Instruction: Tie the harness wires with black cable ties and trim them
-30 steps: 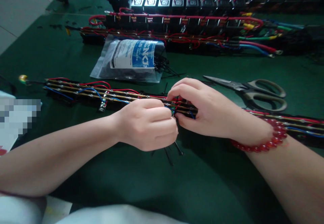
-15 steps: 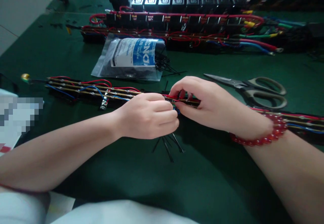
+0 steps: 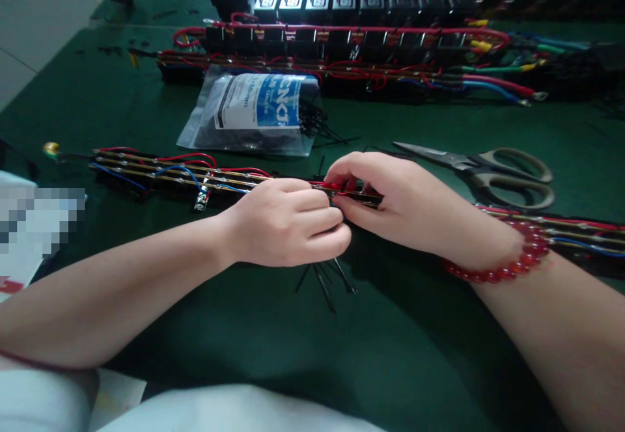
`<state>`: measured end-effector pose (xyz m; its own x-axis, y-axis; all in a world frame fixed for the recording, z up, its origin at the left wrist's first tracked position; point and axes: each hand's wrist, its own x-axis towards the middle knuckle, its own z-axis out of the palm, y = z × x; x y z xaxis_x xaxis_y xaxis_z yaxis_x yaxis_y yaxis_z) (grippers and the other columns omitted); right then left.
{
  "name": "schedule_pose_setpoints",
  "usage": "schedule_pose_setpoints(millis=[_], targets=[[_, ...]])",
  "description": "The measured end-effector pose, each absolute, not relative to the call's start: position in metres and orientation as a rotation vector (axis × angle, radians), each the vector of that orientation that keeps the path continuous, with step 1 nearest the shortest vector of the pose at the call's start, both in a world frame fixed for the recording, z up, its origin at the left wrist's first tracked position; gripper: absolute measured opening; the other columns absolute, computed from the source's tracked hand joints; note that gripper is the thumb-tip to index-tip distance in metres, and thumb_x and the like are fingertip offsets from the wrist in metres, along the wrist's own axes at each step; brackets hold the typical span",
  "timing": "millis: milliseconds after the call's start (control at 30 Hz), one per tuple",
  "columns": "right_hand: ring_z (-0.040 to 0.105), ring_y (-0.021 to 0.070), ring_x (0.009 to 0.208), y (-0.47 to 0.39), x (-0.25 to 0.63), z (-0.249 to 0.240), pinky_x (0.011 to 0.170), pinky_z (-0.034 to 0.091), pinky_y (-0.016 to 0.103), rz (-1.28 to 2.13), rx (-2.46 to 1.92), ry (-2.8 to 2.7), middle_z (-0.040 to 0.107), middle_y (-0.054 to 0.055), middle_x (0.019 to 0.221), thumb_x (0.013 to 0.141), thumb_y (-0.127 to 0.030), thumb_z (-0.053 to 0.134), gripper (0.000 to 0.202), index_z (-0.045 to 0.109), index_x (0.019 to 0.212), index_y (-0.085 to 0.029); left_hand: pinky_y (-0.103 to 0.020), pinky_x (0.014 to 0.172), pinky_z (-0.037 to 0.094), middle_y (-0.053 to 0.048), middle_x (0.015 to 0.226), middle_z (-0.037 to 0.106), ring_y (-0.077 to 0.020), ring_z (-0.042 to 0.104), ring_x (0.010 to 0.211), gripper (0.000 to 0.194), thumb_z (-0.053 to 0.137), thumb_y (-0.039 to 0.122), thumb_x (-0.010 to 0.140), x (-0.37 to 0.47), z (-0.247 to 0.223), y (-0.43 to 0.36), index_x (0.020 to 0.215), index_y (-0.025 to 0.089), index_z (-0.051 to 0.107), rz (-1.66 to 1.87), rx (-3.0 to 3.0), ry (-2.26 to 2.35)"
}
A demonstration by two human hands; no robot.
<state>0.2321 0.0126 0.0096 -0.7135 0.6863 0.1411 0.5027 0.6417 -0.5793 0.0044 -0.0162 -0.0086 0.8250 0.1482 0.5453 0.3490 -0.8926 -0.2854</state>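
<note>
A long black wired strip (image 3: 183,170) with brass-coloured rails and red and blue wires lies across the green table. My left hand (image 3: 295,222) rests over its middle with fingers curled closed; what they pinch is hidden beneath them. From the right, my right hand (image 3: 385,191) reaches onto the same strip, thumb and fingertips pinched near the red wires (image 3: 336,188). A red bead bracelet circles that wrist. Black cable ties (image 3: 325,285) stick out on the table just below my left hand.
Behind the hands lies a clear bag (image 3: 254,113) of black cable ties. Scissors (image 3: 481,168) lie right of it, close to my right hand. Farther back are more wired strips (image 3: 303,67) and a row of sockets (image 3: 317,1). Papers (image 3: 34,230) sit at the left edge.
Both hands stay at the same spot on the strip. My left hand's lower fingers have shifted slightly right, and my right fingertips have moved slightly left.
</note>
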Motion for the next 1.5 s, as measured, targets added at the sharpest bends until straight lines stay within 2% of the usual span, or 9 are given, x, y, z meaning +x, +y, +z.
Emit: schedule_pose_setpoints(millis=[200,333,433,700,967,1200,1333,1400,1500], targets=[[0.068,0.0249,0.089,0.012,0.232,0.008,0.075,0.048,0.035,0.708,-0.907,-2.56,0.078,0.009,0.101,0.1,-0.034,0.06,0.02,0.071,0.108,-0.019,-0.03,0.079,0.054,0.003,0.085,0.076,-0.0142,0.071,0.089,0.032,0.053,0.036,0.113,0.004,-0.01,-0.015,0.087,0.024,0.067,-0.863,-2.675,-0.438],[0.067,0.0254,0.09,0.012,0.232,0.006,0.075,0.048,0.036,0.686,-0.866,-2.564,0.078,0.011,0.103,0.099,-0.034,0.061,0.023,0.071,0.112,-0.018,-0.034,0.08,0.053,0.002,0.089,0.077,-0.0166,0.071,0.093,0.02,0.055,0.023,0.107,0.004,-0.009,-0.015,0.092,0.023,0.067,-0.883,-2.652,-0.586],[0.065,0.0255,0.088,0.012,0.232,0.006,0.073,0.046,0.036,0.662,-0.871,-2.582,0.077,0.011,0.103,0.095,-0.033,0.064,0.024,0.07,0.112,-0.017,-0.036,0.079,0.051,0.001,0.09,0.077,-0.0179,0.071,0.09,0.019,0.052,0.017,0.104,0.004,-0.01,-0.015,0.092,0.023,0.065,-0.857,-2.609,-0.677],[0.065,0.0246,0.09,0.015,0.234,0.006,0.071,0.047,0.033,0.721,-0.924,-2.611,0.076,0.008,0.1,0.094,-0.032,0.067,0.024,0.067,0.114,-0.02,-0.035,0.077,0.051,0.0,0.095,0.078,-0.0183,0.071,0.09,0.016,0.054,0.016,0.105,0.008,-0.013,-0.016,0.096,0.022,0.066,-0.8,-2.55,-0.772],[0.065,0.0266,0.088,0.011,0.231,0.007,0.068,0.046,0.035,0.649,-1.004,-2.636,0.075,0.009,0.098,0.092,-0.03,0.067,0.025,0.066,0.114,-0.02,-0.034,0.076,0.05,-0.001,0.095,0.078,-0.0185,0.071,0.088,0.014,0.057,0.016,0.105,0.009,-0.014,-0.014,0.096,0.021,0.067,-0.811,-2.519,-0.759],[0.063,0.0241,0.082,0.016,0.237,0.01,0.065,0.043,0.033,0.621,-1.076,-2.671,0.072,0.006,0.094,0.084,-0.031,0.07,0.021,0.062,0.103,-0.023,-0.036,0.077,0.049,-0.001,0.099,0.079,-0.019,0.071,0.089,0.013,0.056,0.016,0.105,0.008,-0.013,-0.015,0.102,0.021,0.068,-0.764,-2.51,-0.76],[0.055,0.0201,0.064,0.019,0.243,0.017,0.055,0.035,0.032,0.536,-1.143,-2.792,0.064,0.004,0.078,0.076,-0.027,0.068,0.022,0.052,0.092,-0.025,-0.04,0.077,0.05,-0.006,0.107,0.08,-0.0241,0.072,0.093,0.022,0.054,0.03,0.109,0.006,-0.012,-0.014,0.115,0.017,0.07,-0.625,-2.556,-0.912],[0.05,0.0186,0.058,0.02,0.246,0.02,0.051,0.031,0.031,0.512,-1.164,-2.827,0.059,0.002,0.071,0.075,-0.026,0.065,0.023,0.047,0.088,-0.025,-0.041,0.074,0.049,-0.007,0.107,0.08,-0.0257,0.073,0.092,0.03,0.053,0.039,0.111,0.006,-0.012,-0.015,0.117,0.016,0.072,-0.527,-2.607,-0.969],[0.045,0.0169,0.052,0.021,0.249,0.021,0.05,0.028,0.031,0.515,-1.188,-2.829,0.054,0.0,0.065,0.075,-0.028,0.063,0.023,0.043,0.085,-0.026,-0.04,0.074,0.048,-0.008,0.104,0.081,-0.0263,0.073,0.089,0.035,0.052,0.043,0.111,0.006,-0.013,-0.015,0.114,0.016,0.074,-0.478,-2.627,-1.01]])
